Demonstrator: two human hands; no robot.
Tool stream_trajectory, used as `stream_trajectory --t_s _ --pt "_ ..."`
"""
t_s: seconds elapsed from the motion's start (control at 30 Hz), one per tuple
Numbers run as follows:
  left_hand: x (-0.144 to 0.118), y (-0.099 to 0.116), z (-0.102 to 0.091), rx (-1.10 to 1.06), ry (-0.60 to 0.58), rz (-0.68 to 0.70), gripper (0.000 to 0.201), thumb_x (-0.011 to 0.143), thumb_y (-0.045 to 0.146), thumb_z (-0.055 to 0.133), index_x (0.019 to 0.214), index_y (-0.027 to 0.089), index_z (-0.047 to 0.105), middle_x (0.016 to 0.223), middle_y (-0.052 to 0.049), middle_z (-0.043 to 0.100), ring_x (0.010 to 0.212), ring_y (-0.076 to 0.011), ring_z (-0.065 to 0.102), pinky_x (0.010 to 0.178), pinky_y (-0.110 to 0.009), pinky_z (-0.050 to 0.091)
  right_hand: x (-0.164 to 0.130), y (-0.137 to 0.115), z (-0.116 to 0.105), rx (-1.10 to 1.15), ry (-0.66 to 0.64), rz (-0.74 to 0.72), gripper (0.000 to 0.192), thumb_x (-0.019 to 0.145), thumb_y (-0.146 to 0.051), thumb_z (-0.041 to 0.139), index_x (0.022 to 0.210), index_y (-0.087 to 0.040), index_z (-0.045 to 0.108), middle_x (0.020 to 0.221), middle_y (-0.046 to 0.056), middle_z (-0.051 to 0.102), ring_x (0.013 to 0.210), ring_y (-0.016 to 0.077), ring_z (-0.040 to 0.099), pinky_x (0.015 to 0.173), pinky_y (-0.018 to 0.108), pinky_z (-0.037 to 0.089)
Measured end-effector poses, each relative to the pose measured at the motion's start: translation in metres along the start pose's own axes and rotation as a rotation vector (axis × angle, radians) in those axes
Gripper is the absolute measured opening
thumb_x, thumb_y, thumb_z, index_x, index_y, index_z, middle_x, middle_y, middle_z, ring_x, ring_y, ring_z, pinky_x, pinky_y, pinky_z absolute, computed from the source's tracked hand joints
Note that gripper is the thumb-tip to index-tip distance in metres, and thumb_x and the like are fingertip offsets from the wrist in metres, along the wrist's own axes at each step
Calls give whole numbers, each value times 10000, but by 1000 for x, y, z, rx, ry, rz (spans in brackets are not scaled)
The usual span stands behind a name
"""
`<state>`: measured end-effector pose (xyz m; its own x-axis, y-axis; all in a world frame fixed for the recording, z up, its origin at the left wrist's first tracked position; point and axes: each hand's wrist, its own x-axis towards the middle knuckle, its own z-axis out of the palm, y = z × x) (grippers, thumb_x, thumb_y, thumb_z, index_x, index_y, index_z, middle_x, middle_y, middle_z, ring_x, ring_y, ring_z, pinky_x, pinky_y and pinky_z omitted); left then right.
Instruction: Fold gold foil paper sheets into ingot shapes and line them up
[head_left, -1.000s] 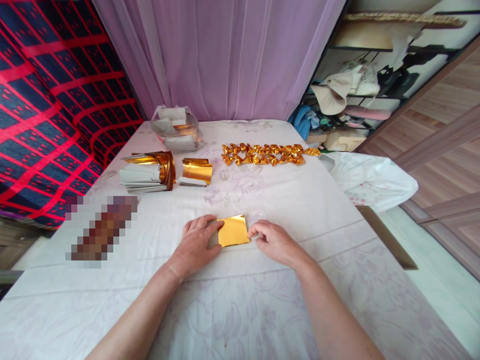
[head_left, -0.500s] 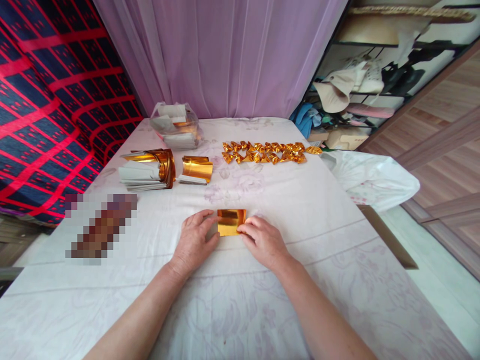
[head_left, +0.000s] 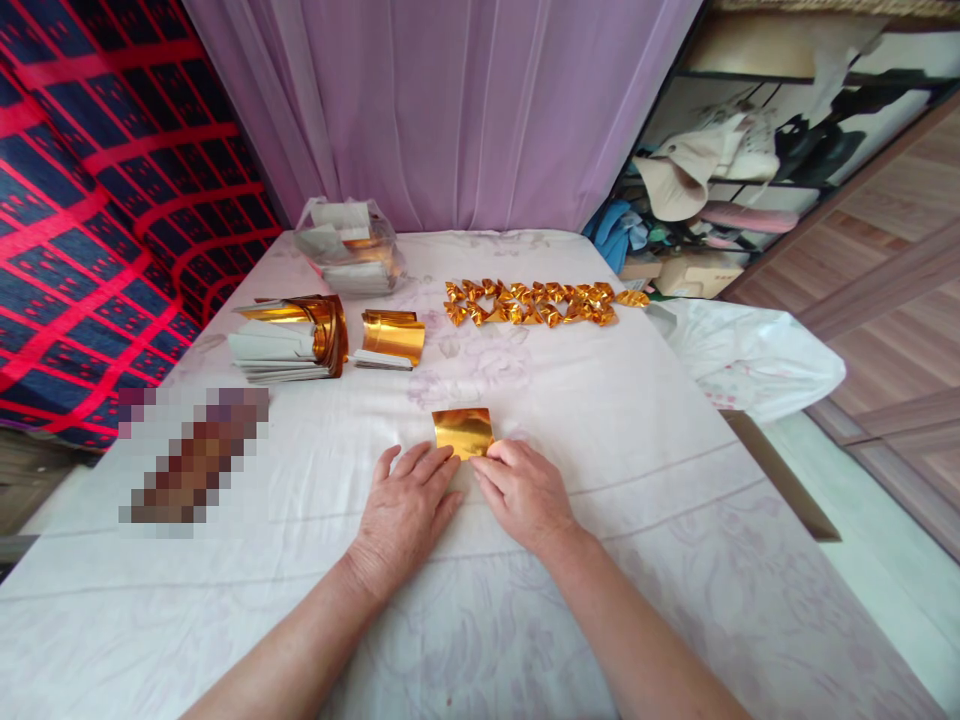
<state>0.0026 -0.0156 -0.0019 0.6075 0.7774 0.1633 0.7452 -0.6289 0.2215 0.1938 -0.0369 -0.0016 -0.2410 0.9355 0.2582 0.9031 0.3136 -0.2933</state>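
Note:
A small gold foil sheet (head_left: 463, 431) lies on the white cloth-covered table (head_left: 637, 420). My left hand (head_left: 405, 510) rests flat with its fingertips on the sheet's near left edge. My right hand (head_left: 525, 490) lies beside it, fingertips pressing the sheet's near right corner. Both hands cover the sheet's near part, so only its far half shows.
A row of folded gold pieces (head_left: 536, 303) lies at the far middle. Stacks of gold and white sheets (head_left: 289, 340), a smaller gold stack (head_left: 391, 338) and a clear bag of sheets (head_left: 349, 248) stand far left. A white plastic bag (head_left: 750, 355) hangs off the right edge.
The gold sheet has gone from lying flat and wide to a shorter folded shape. Both hands have drawn together onto its near edge.

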Motion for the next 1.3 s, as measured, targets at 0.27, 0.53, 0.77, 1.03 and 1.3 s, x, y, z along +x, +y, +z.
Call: stream_trajectory --t_s 0.27,0.53,0.77,1.03,1.3 --pt "0 -2 1 -9 17 9 370 933 326 514 1284 240 593 1314 -86 623 1238 -319 519 1052 -560 329 2 2 -1 -25 -51 10 213 930 -238 517 1010 -249 714 861 43 621 810 176 545 708 299 415" --pt "2 0 1 19 31 -14 326 889 313 575 1199 224 621 1448 -104 502 1329 -358 437 1044 -577 350 1 16 -7 -15 36 33 220 915 -198 509 963 -225 722 929 60 660 858 195 566 793 332 450" --pt "4 -4 8 -6 70 -2 299 885 343 569 1148 208 615 1428 -141 515 1361 -349 402 1081 -593 299 25 10 -1 18 -28 -129 330 928 -179 509 1229 -230 634 1280 91 628 1233 252 505 995 427 414" --pt "3 -5 8 -7 66 0 289 888 367 572 1127 213 625 1403 -138 540 1338 -352 431 1075 -598 304 49 41 9 47 -65 -204 202 916 -195 554 1047 -230 704 1143 50 681 1044 203 588 932 374 441" --pt "2 -6 10 -17 94 12 285 891 368 565 1129 222 620 1415 -138 525 1337 -338 431 1078 -587 308 73 43 9 97 -83 56 221 778 -255 709 988 -193 680 974 59 670 957 217 585 896 352 443"
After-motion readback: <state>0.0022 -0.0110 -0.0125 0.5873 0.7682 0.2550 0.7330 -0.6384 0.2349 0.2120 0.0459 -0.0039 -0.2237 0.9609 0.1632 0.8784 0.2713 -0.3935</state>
